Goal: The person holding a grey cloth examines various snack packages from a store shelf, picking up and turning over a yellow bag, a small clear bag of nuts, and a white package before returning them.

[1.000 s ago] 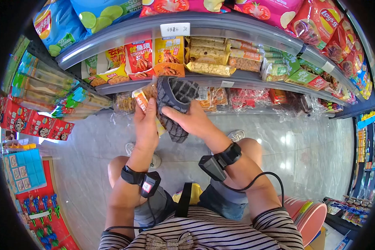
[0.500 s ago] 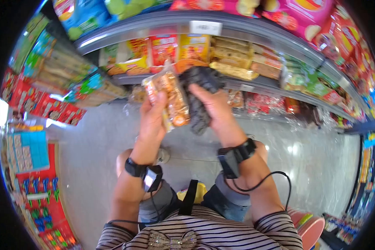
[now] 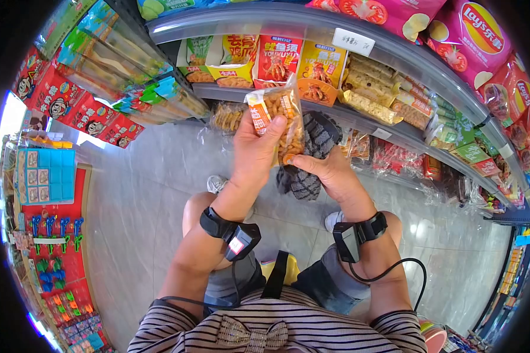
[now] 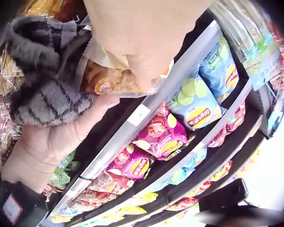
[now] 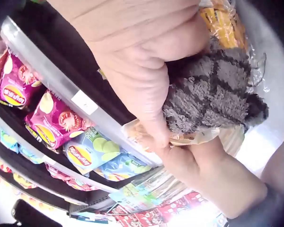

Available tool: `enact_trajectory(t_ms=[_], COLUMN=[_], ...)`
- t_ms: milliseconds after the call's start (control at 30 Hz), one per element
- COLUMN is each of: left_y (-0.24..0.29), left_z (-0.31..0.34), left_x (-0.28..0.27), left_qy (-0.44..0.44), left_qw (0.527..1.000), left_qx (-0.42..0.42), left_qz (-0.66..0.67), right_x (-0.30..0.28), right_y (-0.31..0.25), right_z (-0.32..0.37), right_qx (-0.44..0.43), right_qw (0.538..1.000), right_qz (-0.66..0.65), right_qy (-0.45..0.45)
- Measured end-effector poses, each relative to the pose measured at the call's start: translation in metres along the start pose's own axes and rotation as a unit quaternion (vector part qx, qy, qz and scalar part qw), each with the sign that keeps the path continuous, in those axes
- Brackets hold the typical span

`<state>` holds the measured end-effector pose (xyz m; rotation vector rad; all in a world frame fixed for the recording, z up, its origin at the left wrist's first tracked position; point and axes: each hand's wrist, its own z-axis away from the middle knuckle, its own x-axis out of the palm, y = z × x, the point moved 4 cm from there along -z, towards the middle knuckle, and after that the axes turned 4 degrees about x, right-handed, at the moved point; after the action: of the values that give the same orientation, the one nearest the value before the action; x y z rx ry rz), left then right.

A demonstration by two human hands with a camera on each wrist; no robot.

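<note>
- In front of the snack shelf (image 3: 247, 17), which is stacked with chip bags (image 3: 474, 35) up top, both hands are raised at about middle-tier height.
- The biggest thing being held is a fluffy cloth (image 3: 315, 141). It's dark grey with lighter grey checks, all bunched up, and part of it hangs down below the right hand (image 3: 335, 173). That hand has its fingers curled round the cloth, and its thumb reaches over to the packet's bottom edge.
- Next is the snack packet (image 3: 280, 112): clear crinkly plastic, orange-brown bits inside, and a yellow and red strip down one side. It stands roughly upright, right next to the cloth and touching it.
- The left hand (image 3: 254, 150) grips the packet's lower half, thumb across the front and fingers wrapped behind. The top of the packet pokes up above the hand.
</note>
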<state>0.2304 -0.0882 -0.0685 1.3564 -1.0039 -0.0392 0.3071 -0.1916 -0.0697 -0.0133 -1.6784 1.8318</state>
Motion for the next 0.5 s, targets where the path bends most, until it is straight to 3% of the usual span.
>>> enact_trajectory(t_ms=[267, 400, 467, 500], left_y=[0.006, 0.002, -0.002, -0.005], left_z=[-0.002, -0.001, 0.001, 0.001], left_x=[0.0, 0.001, -0.004, -0.008], left_qy=[-0.033, -0.053, -0.064, -0.078], left_qw=[0.995, 0.969, 0.967, 0.964], left_qx=[-0.02, -0.039, -0.091, -0.07], left_qz=[-0.093, -0.237, -0.228, -0.245], right_x=[-0.003, -0.007, -0.013, -0.011], right_y=[0.01, 0.012, 0.022, 0.019], right_z=[-0.002, -0.003, -0.007, -0.005], right_qx=[0.075, 0.01, 0.004, 0.004], right_qw=[0.996, 0.997, 0.997, 0.996], right_qz=[-0.044, -0.019, -0.027, -0.027], right_qy=[0.013, 0.069, 0.071, 0.08])
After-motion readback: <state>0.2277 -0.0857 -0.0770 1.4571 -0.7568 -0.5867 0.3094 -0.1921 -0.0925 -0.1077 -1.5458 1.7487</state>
